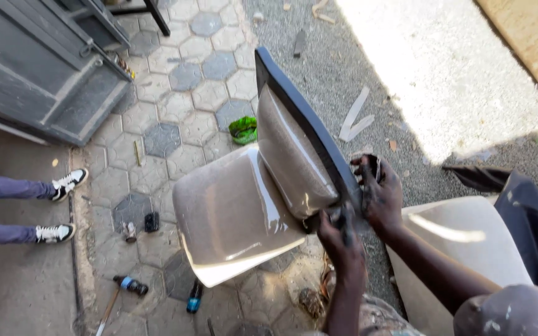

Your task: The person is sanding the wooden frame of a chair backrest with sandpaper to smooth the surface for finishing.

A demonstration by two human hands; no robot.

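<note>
I hold a glossy tan car body panel [231, 218] up over the paved ground. It is bent in two parts, with a dark grey strip [300, 109] running along its upper right edge. My left hand [342, 239] grips the lower end of that strip, fingers curled around the edge. Just above and to the right, my right hand [378, 190] clasps the same edge. Both hands are smeared dark.
A second tan panel [462, 242] with a dark cloth [530, 218] on it lies at the right. Another person's legs and sneakers [57, 233] are at the left. Two bottles [131, 285] [194, 298], a green crumpled item [243, 129] and a grey metal door [45, 68] are around.
</note>
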